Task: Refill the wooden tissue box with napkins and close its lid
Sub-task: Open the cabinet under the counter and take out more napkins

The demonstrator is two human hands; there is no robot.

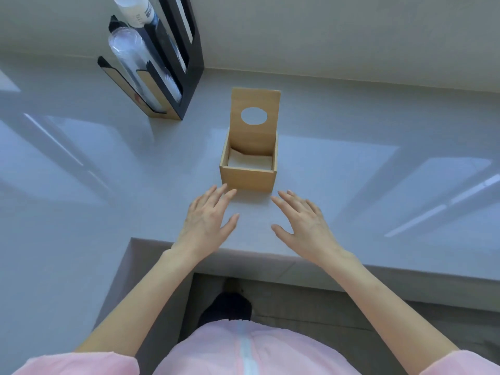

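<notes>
The black organizer [173,77] at 11 o'clock on the grey counter [351,163] is cut off by the top edge, so the upper ends of the clear and white cylinders [127,50] standing in it are out of view; what they contain is hard to make out. The far wall of the wooden tissue box [247,177] is hidden behind its raised lid [254,131], and how the lid joins the box cannot be seen. Only the top layer of the white napkins [249,161] shows inside, so the depth of the stack cannot be told. Glare streaks the counter on both sides.

The box sits near the middle of the counter, at 12 o'clock from both hands, its lid standing upright with an oval hole [253,115] through it. The left hand [207,220] lies palm down at 7 o'clock from the box, fingers spread and empty, the fingertips [231,193] just short of the box's near left corner. The right hand [303,220] lies palm down at 5 o'clock, fingers likewise splayed and holding nothing, its fingertips near the box's near right corner but apart from it. Whether either palm touches the counter cannot be told.
</notes>
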